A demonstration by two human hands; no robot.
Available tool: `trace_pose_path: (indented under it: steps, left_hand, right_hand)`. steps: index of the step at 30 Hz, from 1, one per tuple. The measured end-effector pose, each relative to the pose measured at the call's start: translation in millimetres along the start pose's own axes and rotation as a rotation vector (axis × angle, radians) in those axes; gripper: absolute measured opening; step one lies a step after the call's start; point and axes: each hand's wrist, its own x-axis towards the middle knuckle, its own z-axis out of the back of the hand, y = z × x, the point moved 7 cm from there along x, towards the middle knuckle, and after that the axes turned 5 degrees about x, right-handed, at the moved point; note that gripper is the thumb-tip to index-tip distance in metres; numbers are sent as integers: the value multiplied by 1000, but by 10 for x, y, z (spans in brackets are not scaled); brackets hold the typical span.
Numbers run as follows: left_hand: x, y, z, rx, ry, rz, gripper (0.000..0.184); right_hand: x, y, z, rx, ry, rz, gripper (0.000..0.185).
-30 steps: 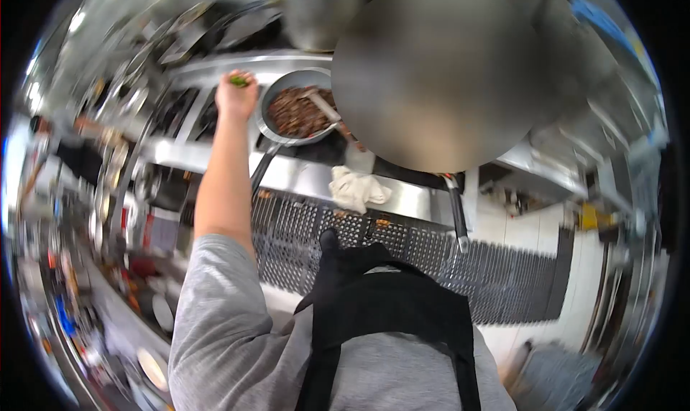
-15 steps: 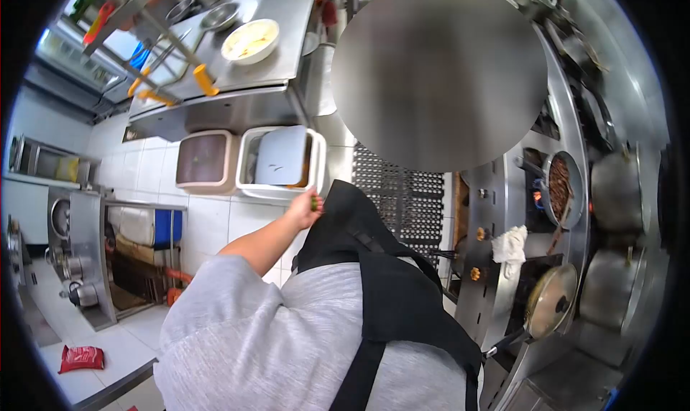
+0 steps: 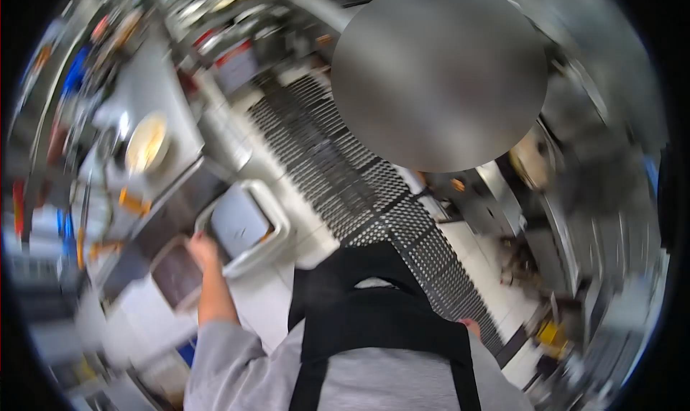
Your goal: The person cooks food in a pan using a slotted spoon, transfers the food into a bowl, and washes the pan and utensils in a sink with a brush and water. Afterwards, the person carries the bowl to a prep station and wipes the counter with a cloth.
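Note:
My left hand (image 3: 203,250) is stretched out over the floor beside the counter, between a brownish lidded bin (image 3: 177,273) and a white bin (image 3: 280,217) with a grey-blue lid or board (image 3: 241,220) in it. Motion blur smears its fingers, and whatever they hold, if anything, cannot be made out. Only a small part of my right hand (image 3: 471,327) shows at the right edge of the black apron (image 3: 381,303); its fingers are hidden.
A metal counter (image 3: 162,80) with a white bowl (image 3: 147,144) of pale food stands at the left. Black perforated matting (image 3: 338,174) crosses the floor. Stove equipment (image 3: 528,156) is at the right. A grey blurred oval covers the upper middle.
The view has swung from the stove to the bins and then turned further. My left hand, earlier with something green in it, has moved to beside the bins. Part of my right hand now shows.

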Motion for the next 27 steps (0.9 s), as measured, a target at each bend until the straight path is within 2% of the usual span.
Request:
trace_pose_path:
  steps: [1, 2, 3, 4, 6, 7, 8, 9, 10, 11, 12, 13, 14, 16, 18, 20, 21, 22, 23, 24, 25, 27]
  left_hand:
    - [-8, -83, 207, -118, -132, 62, 22]
    - [68, 82, -118, -124, 229, 82, 36]
    - [-18, 126, -406, 150, 363, -77, 54]
    - [-164, 65, -416, 245, 611, 106, 70]
    - [-347, -61, -394, 321, 552, 145, 79]
    - [-570, -414, -236, 347, 593, 76, 76]
    - [-849, -870, 53, 379, 633, 8, 74]
    - [-980, -950, -191, 407, 638, -111, 66]
    - [-1226, -1296, -270, 450, 635, -324, 49]
    - [-1545, -1650, -387, 411, 754, -346, 42]
    - [-1889, -1964, -535, 372, 874, -363, 37]
    - [-2284, -2350, -866, 448, 824, -741, 31]
    - [-2706, -2793, -964, 402, 839, -744, 30]
    - [-3770, -3916, -956, 311, 883, -1056, 32]
    - [-4829, -4994, -758, -44, 1075, -998, 34]
    - [-5760, -5752, -601, -298, 1151, -1025, 37]
    - [-6232, -6085, -266, -349, 1237, -1062, 33]
    - [-6641, -6372, -74, -338, 1282, -1149, 33]
    - [-7028, -6508, -39, -442, 1650, -817, 28]
    - [-7427, -6592, 21, -507, 1965, -412, 24]
    - [-7766, -6789, 141, -535, 2043, -395, 17]
    - [-8353, -7162, 146, -566, 2122, -379, 17]
  right_hand:
    - [-149, -145, -71, 25, -12, -39, 32]
    - [-301, -300, -138, 51, -26, -79, 33]
    - [-388, -462, -159, 14, 21, -85, 34]
    - [-470, -675, -235, 59, -15, -113, 34]
    - [-479, -1326, -618, -92, 22, -76, 34]
    - [-611, -1409, -625, 31, 40, -182, 33]
    - [-689, -1611, -728, 123, -50, -166, 33]
    - [-893, -1442, -571, 256, -25, -276, 34]
    - [-711, -2380, -1402, 105, -74, -103, 36]
    - [-682, -3100, -2013, 8, -14, -162, 37]
    - [-902, -3350, -2038, 35, 64, -260, 37]
    - [-1094, -3454, -1897, 88, 101, -333, 37]
    - [-1270, -3593, -1779, 140, 121, -395, 37]
    - [-1503, -3837, -1470, 239, 113, -477, 37]
    - [-1606, -4104, -1171, 345, 42, -529, 37]
    - [-1360, -4540, -796, 543, -61, -586, 38]
    - [-1228, -4735, -534, 638, -153, -595, 38]
    - [-1071, -4489, 491, 229, -313, -343, 40]
    - [-935, -4380, 1405, 253, -420, -467, 41]
    - [-716, -4807, 1672, 444, -569, -521, 34]
    - [-676, -4597, 2439, 498, -716, -451, 35]
    - [-393, -4709, 3210, 586, -788, -393, 34]
